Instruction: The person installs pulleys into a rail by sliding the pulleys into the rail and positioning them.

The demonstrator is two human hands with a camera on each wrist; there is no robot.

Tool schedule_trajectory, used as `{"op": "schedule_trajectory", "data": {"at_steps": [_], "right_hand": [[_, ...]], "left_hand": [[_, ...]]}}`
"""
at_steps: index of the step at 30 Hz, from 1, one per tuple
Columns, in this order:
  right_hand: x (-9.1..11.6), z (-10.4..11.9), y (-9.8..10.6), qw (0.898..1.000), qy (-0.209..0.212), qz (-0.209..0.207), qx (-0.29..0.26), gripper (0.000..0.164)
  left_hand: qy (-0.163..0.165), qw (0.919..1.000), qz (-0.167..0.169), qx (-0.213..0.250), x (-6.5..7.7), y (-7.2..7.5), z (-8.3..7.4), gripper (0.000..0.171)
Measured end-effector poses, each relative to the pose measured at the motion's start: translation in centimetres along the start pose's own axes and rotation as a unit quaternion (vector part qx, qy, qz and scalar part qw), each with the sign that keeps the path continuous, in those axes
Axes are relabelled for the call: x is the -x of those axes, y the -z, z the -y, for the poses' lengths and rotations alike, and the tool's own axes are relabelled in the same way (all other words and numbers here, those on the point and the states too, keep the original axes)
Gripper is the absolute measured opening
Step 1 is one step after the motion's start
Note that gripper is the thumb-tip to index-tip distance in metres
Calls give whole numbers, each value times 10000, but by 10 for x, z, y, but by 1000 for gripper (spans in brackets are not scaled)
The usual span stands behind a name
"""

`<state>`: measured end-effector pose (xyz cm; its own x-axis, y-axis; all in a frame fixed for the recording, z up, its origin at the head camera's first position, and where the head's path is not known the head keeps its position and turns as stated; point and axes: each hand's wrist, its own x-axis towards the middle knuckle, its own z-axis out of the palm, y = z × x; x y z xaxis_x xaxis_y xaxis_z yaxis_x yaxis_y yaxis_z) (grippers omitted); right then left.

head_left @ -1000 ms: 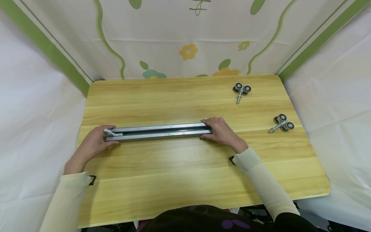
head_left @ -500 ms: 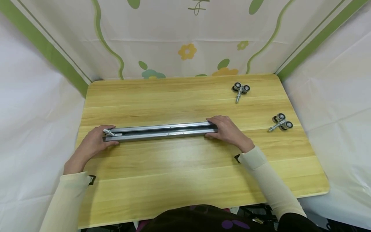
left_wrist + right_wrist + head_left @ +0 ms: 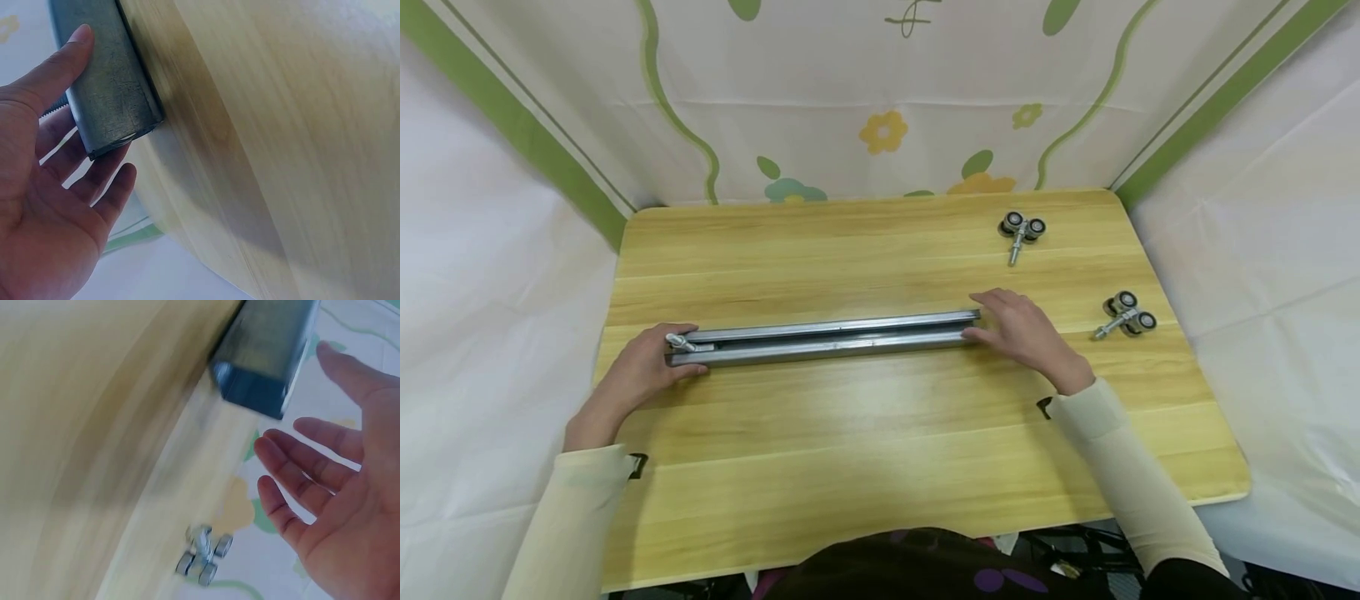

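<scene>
A straight grey metal rail (image 3: 835, 337) with a slot along its upper face runs across the middle of the table. My left hand (image 3: 643, 362) grips its left end, thumb on the near side and fingers round the far side, as the left wrist view confirms. A threaded bolt (image 3: 683, 342) pokes from the slot beside that hand; whatever it is fixed to inside is hidden. At the other end, my right hand (image 3: 1030, 337) has its fingers spread around the rail's tip. The right wrist view shows the hollow rail end (image 3: 250, 390) apart from the loosely bent fingers (image 3: 290, 469).
Two roller trolleys with threaded bolts lie on the wooden table (image 3: 865, 467): one at the back right (image 3: 1022, 233), another near the right edge (image 3: 1125, 316). A white curtain (image 3: 820, 75) with printed flowers stands behind the table, and white sheets flank both sides.
My right hand has slid rightward along the rail to its right end and loosened off it, uncovering that end. My left hand and the rail have stayed in place.
</scene>
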<state>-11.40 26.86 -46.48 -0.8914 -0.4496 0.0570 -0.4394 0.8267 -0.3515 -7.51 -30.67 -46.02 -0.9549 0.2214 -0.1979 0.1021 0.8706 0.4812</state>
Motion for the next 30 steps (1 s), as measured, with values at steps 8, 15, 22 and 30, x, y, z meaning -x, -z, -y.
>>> {"op": "schedule_trajectory", "data": {"at_steps": [8, 15, 22, 30], "right_hand": [[19, -30, 18, 9980, -400, 6, 496, 60], [41, -61, 39, 9942, -590, 193, 880, 52], [62, -83, 64, 9858, -881, 860, 1143, 50], [75, -108, 70, 9811, -727, 1141, 1382, 42]], "left_hand": [[4, 10000, 5, 10, -1, 0, 1, 73], [-31, 10000, 13, 10, -2, 0, 0, 72], [-70, 10000, -42, 30, -1, 0, -2, 70], [-111, 9999, -53, 58, -1, -1, -1, 70]]}}
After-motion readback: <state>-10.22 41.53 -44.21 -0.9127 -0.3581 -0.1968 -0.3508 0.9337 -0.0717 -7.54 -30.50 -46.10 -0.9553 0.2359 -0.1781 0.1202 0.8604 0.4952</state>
